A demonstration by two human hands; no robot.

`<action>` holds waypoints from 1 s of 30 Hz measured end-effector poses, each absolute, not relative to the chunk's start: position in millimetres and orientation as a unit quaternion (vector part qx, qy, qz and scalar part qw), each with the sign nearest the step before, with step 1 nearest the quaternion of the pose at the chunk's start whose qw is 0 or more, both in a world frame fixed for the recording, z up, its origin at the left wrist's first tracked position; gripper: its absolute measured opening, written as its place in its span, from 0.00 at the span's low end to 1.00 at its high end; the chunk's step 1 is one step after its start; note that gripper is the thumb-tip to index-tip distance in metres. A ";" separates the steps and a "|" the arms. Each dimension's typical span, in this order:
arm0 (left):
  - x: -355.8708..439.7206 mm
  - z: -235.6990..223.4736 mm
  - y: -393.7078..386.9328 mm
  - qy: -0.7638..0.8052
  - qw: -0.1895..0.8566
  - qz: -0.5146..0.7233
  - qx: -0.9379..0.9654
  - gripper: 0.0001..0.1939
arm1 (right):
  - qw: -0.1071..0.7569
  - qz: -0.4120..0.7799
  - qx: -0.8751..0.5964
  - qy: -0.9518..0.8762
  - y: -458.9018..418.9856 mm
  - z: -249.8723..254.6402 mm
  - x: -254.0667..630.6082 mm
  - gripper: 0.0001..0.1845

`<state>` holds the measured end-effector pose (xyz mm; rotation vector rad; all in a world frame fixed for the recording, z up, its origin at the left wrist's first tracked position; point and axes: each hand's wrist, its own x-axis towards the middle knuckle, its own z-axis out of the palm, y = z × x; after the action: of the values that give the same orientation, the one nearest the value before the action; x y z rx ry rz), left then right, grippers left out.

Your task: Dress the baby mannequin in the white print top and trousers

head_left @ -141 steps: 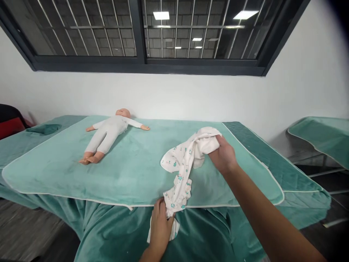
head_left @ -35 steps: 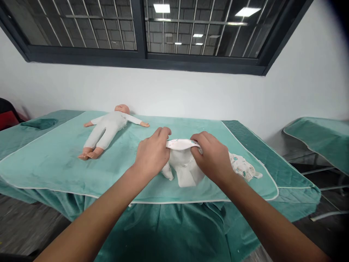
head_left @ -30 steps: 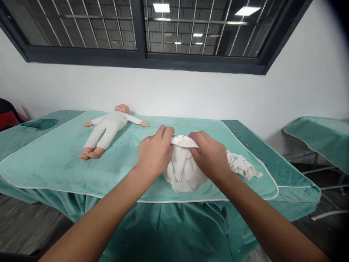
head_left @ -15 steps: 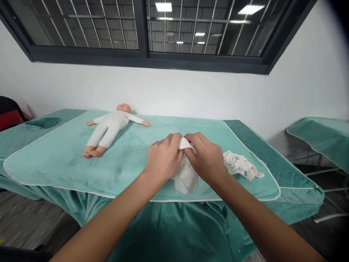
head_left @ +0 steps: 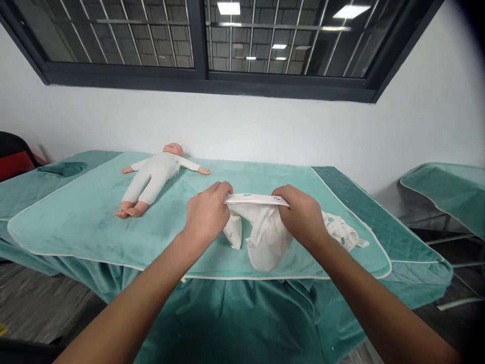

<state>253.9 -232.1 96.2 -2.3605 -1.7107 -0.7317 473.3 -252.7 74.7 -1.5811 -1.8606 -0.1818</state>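
My left hand [head_left: 208, 210] is closed on one end of the band of a pair of white baby pants [head_left: 267, 247]. The other end is gripped by my right hand [head_left: 301, 212], thumb and fingers pressed round it. Between the two hands the band, dotted with small green prints, stretches nearly straight. Below it the cloth hangs in two parts, close above or against the light green mat [head_left: 87, 227]; which of these I cannot tell. Just past my right hand lies a crumpled printed baby garment [head_left: 343, 232], partly hidden by that hand.
A baby doll [head_left: 155, 177] in a white bodysuit lies on its back at the left of the mat. Darker green covers [head_left: 359, 217] drape the bed beneath. Behind stand a white wall and a barred window [head_left: 204, 86]. Another green-covered surface [head_left: 450, 187] is at the right.
My hands have moved apart, the left one leftward and the right one rightward. The bunched band of the pants is now drawn out between them, and more of the hanging cloth shows.
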 end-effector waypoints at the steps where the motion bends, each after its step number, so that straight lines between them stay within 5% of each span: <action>1: 249.0 98.0 -230.1 -0.567 0.057 -0.268 -0.777 0.17 | 0.358 -0.052 -0.606 -0.708 -251.0 74.1 477.7 0.16; 14: 213.8 103.6 -221.7 -0.568 0.065 -0.402 -0.715 0.16 | 0.357 -0.102 -0.651 -0.662 -242.4 77.1 515.2 0.18; 21: 196.2 88.0 -208.2 -0.635 0.094 -0.292 -0.709 0.11 | 0.162 -0.004 -0.742 -0.650 -227.9 72.3 532.4 0.19; 30: 195.4 91.5 -162.7 -0.683 0.088 -0.224 -0.689 0.15 | 0.076 0.042 -0.735 -0.673 -173.9 81.4 539.2 0.21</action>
<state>195.4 -162.7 91.5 -2.0508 -2.0340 -0.6674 539.2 -173.9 81.4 -2.2021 -2.0164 0.1271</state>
